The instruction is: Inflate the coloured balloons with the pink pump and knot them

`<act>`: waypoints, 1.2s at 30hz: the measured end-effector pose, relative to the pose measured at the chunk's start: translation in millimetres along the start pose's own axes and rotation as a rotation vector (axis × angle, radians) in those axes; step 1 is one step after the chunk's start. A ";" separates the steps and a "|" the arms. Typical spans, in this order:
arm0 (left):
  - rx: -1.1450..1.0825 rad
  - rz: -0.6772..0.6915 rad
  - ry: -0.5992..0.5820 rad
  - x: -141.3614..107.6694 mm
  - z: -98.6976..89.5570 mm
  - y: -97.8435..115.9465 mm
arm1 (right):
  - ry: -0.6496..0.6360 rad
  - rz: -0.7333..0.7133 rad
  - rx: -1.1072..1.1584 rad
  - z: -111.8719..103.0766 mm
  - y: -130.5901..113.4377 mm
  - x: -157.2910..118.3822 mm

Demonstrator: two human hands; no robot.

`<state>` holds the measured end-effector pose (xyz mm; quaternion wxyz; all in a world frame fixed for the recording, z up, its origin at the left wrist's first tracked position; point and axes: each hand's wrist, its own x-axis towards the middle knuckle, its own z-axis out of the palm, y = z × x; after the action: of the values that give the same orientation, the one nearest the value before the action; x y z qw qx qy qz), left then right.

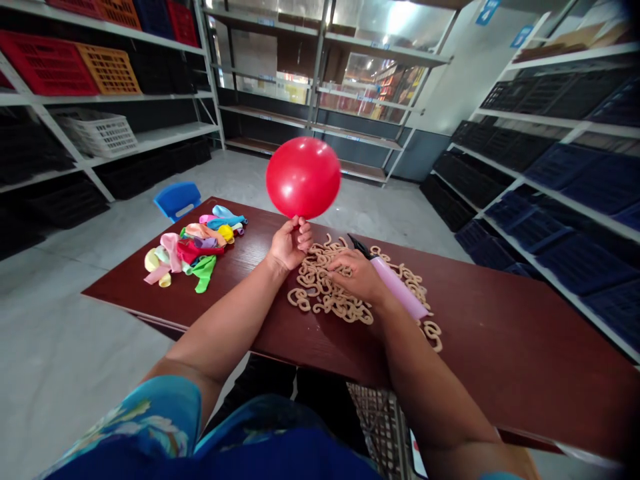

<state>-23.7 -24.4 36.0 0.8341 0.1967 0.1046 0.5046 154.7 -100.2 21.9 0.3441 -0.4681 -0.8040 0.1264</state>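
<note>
Left hand (291, 244) pinches the red balloon (303, 175) up-left of the tan curls (344, 308), neck mostly hidden, crown up, long axis near upright; right hand (357, 272) curves over them, grip hard to tell.

One inflated balloon (303, 178) tops the left hand (291, 245), with over ten limp balloons (193, 251) leftward, one cylinder (399, 287) and uncountable curls (315, 272) rightward.

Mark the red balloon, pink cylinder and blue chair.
Red balloon (303, 177): head view, middle of its inflated body.
Pink cylinder (400, 288): head view, middle of its side.
Blue chair (178, 197): head view, upper part, showing beyond the table edge (116, 279).
</note>
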 end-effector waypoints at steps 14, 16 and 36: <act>-0.050 -0.008 0.047 7.4 -10.5 -4.7 | -0.206 -0.155 -0.048 -3.3 11.9 1.5; -0.045 -0.009 0.049 7.0 -9.8 -5.6 | -0.262 -0.180 -0.105 -1.3 11.9 1.0; -0.015 -0.051 -0.031 6.0 -12.4 -9.4 | -0.034 0.011 0.205 -3.5 5.9 0.3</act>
<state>-18.0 -20.3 20.9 0.8496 0.1956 0.0929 0.4810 160.9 -97.2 21.4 0.3758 -0.4325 -0.7901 0.2180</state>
